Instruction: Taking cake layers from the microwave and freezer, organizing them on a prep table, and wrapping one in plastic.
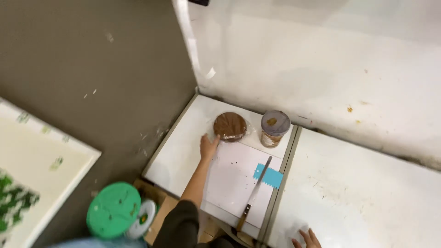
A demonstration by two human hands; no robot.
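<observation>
While the left hand (209,146) reaches forward across a white desk (177,156), its fingers lie loosely spread and touch the near edge of a round brown cake (229,125); it grips nothing. The cake sits in clear wrapping near the desk's far edge, close under a stained white wall (330,73). The right hand (307,239) rests flat and open at the bottom of the view, on a second white surface (358,193), holding nothing.

Just right of the cake stands a jar (274,128) with a grey lid. On a white sheet (236,181) before the cake lie a long knife (255,193) and a blue toothed scraper (268,176), touching each other.

A push from the fingertips could slide the cake toward the wall or against the jar, judging by how near they stand. The knife's handle ends close to the near edge, so a brush of the sleeve might knock it off.

Open room lies left of the forearm, ending at the desk's left edge, with the grey floor (92,69) and a green lid (113,210) below.
</observation>
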